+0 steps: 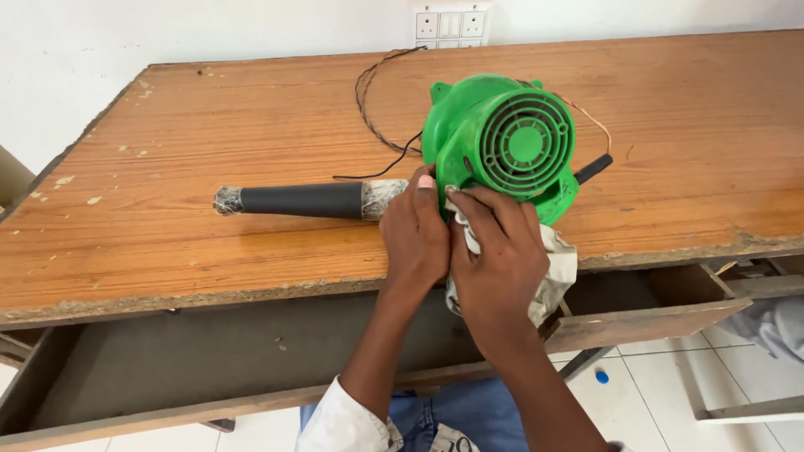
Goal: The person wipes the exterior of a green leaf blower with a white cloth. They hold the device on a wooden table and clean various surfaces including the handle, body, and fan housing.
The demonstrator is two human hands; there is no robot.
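The scene is bright with soft, even daylight. A broad pale sheen lies on the wooden table toward two o'clock, where the varnish washes out. Shadows are faint and short; the open drawer at seven o'clock sits in dull shade. Focus is sharp throughout, with slight wide-angle bending of the table's edges.

Worn wooden surface with chipped edges and pale flecks, pushed against a plain white wall. White switch plate on that wall. Open drawers below, grey inside. White tiled floor underneath, small blue cap on it. Bright, even daylight.
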